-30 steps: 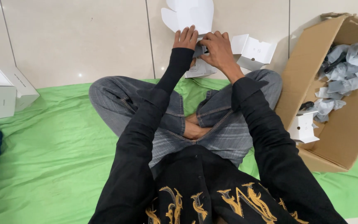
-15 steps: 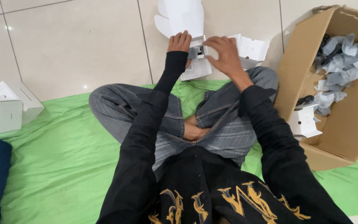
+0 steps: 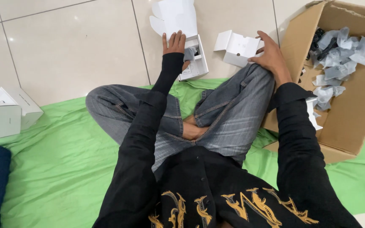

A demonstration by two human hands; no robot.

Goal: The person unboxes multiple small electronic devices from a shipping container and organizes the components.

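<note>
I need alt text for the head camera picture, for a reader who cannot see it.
A person sitting cross-legged on a green sheet rests the left hand on an open white box on the tiled floor, while the right hand touches a white cardboard insert. A cardboard carton of wrapped items stands at the right.

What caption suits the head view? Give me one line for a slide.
Seated cross-legged, a person rests the left hand on an open white box and the right hand on a white insert.

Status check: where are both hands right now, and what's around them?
Left hand flat on open white box, grey-wrapped item inside. Right hand touching white cardboard insert. Cardboard carton close on the right; nothing between the hands.
</note>
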